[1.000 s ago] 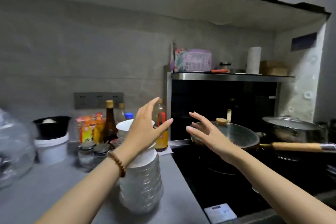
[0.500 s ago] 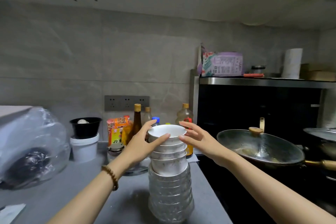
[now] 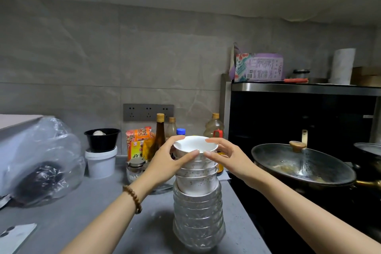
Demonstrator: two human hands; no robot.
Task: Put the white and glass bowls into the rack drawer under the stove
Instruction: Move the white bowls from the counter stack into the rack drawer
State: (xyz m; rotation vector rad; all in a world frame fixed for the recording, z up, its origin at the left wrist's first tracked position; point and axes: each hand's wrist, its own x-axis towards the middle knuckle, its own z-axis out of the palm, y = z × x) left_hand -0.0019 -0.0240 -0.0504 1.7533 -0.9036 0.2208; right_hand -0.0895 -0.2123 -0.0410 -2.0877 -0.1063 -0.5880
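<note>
Gripped the top white bowl point(image 3: 195, 145) by its rim with left hand point(image 3: 168, 161) and right hand point(image 3: 227, 158), atop the glass bowls point(image 3: 199, 218) near the tabletop's point(image 3: 82, 212) stove-side edge; pick-up step, probably needing a straight lift next.

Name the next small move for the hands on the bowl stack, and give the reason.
Probably lift the white bowls straight up out of the glass bowls. Both the left hand and the right hand already clasp the top bowl's rim, and the tall stack stands on the counter, so a tilt could topple it.
</note>
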